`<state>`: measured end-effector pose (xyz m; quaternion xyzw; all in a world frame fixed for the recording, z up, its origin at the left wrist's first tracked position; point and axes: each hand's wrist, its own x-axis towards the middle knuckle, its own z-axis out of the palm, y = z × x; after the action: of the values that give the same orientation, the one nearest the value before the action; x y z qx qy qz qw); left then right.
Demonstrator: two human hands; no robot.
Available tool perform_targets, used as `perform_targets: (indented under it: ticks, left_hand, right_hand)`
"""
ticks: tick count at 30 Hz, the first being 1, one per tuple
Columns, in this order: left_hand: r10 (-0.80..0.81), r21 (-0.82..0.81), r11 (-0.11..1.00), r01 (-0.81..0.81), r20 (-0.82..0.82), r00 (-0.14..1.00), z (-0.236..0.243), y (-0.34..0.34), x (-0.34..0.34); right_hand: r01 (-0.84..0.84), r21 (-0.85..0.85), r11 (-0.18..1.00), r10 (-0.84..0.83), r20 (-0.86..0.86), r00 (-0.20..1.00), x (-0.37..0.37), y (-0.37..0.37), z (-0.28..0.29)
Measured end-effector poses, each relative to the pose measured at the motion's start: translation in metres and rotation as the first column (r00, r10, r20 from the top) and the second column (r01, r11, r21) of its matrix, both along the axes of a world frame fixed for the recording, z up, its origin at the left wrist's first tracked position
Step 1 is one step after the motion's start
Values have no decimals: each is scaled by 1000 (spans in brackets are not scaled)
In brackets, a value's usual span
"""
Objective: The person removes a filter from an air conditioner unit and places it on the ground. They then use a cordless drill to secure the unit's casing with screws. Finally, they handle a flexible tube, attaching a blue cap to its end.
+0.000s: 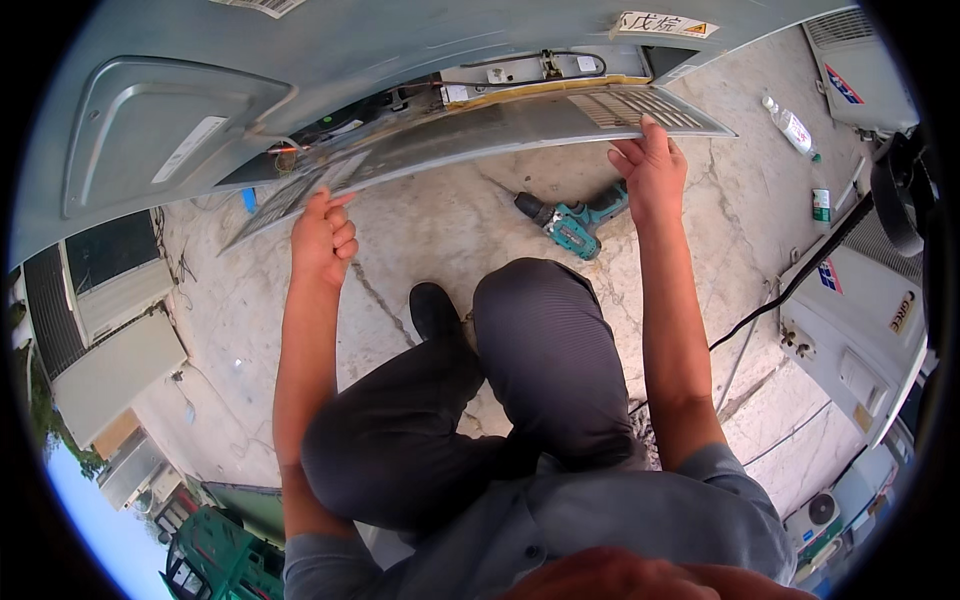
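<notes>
A long grey metal panel with slotted vents near its ends slants out from the lower part of a large grey appliance. My left hand pinches the panel's near edge towards its left end, fingers curled. Near the vents at the other end, my right hand grips the same edge between thumb and fingers. Behind the panel, an opening in the appliance shows wiring and small parts. On the concrete floor below lies a teal and black cordless drill, just left of my right wrist.
White outdoor air-conditioner units stand at the right, with a black cable running past. A plastic bottle and a small green can are on the floor at the upper right. Pale panels lean at the left.
</notes>
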<state>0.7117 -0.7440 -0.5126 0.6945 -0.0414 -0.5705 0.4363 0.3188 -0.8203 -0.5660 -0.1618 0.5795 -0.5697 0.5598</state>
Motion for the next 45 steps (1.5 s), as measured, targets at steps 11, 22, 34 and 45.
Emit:
perform_targets:
  ticks: [11, 22, 34, 45]
  left_hand:
    - [16, -11, 1000, -16, 1, 1000, -3, 8, -2]
    - [47, -76, 996, -46, 7, 999, -2, -1, -4]
    - [71, -118, 991, -69, 11, 997, 0, -24, -4]
    - [90, -76, 993, -89, 10, 996, 3, -17, -10]
  right_hand:
    - [22, -18, 1000, -21, 16, 1000, 1, 10, -4]
    - [39, -18, 999, -38, 18, 999, 4, 7, -5]
    - [26, -52, 998, -26, 3, 1000, 16, -7, 9]
    - [-312, 59, 948, 289, 247, 925, 116, -6, 28]
